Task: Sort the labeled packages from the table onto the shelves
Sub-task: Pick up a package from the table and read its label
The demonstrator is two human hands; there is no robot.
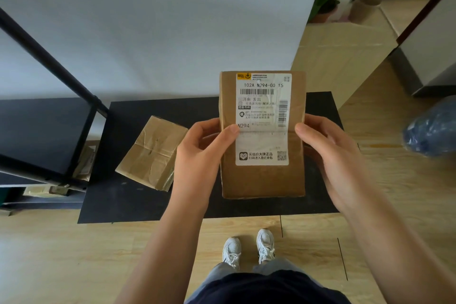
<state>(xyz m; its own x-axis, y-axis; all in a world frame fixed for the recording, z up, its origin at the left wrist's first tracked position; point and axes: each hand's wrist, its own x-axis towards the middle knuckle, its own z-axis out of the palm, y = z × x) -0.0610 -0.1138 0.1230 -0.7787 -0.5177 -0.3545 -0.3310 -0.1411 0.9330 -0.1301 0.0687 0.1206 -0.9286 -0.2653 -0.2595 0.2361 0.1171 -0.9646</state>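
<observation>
The white shipping label (263, 118) on the cardboard package (262, 175) held between both hands reads "102A N294-00 15" along its top, above the fingers. Under a barcode stands "济南 发出". Just beside the left thumb (228, 132) is "N294". Lower, between the hands, a printed line reads "买低价大牌正品" with a QR code beside it. The finer print and the yellow logo at the label's top corner are too small to read.
</observation>
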